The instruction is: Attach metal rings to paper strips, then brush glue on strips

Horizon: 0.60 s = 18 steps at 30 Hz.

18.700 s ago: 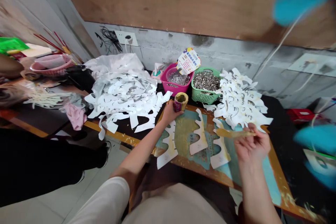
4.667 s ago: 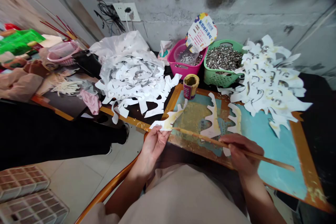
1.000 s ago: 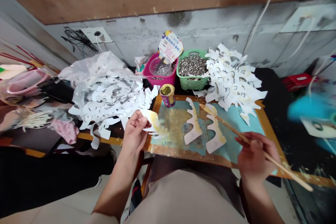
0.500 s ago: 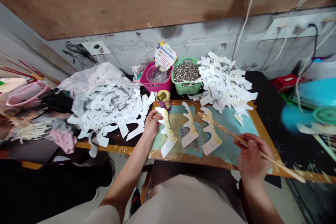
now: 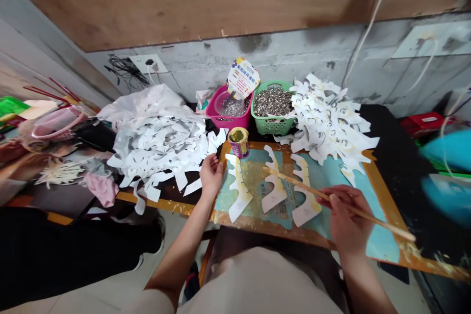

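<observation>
My left hand (image 5: 211, 175) is open and empty, resting at the board's near left corner beside a white paper cutout (image 5: 238, 189) with a toothed edge and yellow glue smears. That cutout lies next to two similar ones (image 5: 274, 189) (image 5: 306, 191) on a teal, glue-stained board (image 5: 382, 243) with an orange-brown wooden frame. My right hand (image 5: 346, 217) grips a long wooden stick (image 5: 305, 189), its glue-coated tip hanging over the middle cutout. A small open glue can (image 5: 239, 142) stands at the board's far edge.
Large heaps of white cutouts (image 5: 158, 142) (image 5: 327, 122) lie either side of a green basket of metal rings (image 5: 272, 110) and a magenta basket (image 5: 228, 115). A person's dark-clad legs (image 5: 73, 255) are at lower left. Blurred blue objects (image 5: 447, 149) are at right.
My left hand has let go of the cutout, now lying flat on the board, and moved left of it. The stick's tip has swung left, over the middle cutout.
</observation>
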{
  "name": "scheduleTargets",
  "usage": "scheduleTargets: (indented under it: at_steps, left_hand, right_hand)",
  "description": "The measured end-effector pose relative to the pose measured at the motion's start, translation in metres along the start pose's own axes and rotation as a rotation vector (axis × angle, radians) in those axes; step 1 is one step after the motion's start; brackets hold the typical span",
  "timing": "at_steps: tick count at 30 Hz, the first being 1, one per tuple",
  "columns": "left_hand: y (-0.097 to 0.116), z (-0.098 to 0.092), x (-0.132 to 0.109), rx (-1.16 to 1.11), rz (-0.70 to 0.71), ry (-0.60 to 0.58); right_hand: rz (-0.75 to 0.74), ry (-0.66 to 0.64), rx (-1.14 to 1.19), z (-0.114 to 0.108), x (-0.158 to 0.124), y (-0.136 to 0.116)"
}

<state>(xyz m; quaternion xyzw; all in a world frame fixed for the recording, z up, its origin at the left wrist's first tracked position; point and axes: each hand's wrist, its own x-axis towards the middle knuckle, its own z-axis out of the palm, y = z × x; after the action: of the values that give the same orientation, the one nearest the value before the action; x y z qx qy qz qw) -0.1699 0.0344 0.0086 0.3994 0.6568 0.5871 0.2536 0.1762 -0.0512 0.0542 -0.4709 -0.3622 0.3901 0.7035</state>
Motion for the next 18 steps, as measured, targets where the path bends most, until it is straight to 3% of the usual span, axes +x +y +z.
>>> scheduleTargets:
  at_steps: [4, 7, 10, 13, 18]
  left_hand:
    - [0.01, -0.005, 0.008, 0.186, 0.141, -0.086]
    - [0.02, 0.016, 0.028, 0.299, 0.268, -0.232]
    - [0.024, 0.044, 0.046, 0.277, 0.289, -0.341]
    - [0.02, 0.061, 0.058, 0.224, 0.233, -0.371]
    - [0.008, 0.066, 0.072, 0.053, 0.248, -0.394]
  right_hand:
    - [-0.021, 0.104, 0.066, 0.005, 0.025, -0.012]
    - [-0.04, 0.124, 0.095, 0.009, 0.039, -0.019]
    - [-0.052, 0.115, 0.141, 0.006, 0.044, -0.021]
    - [-0.048, 0.137, 0.158, -0.01, 0.044, -0.022]
    - [-0.024, 0.123, 0.144, -0.043, 0.048, -0.029]
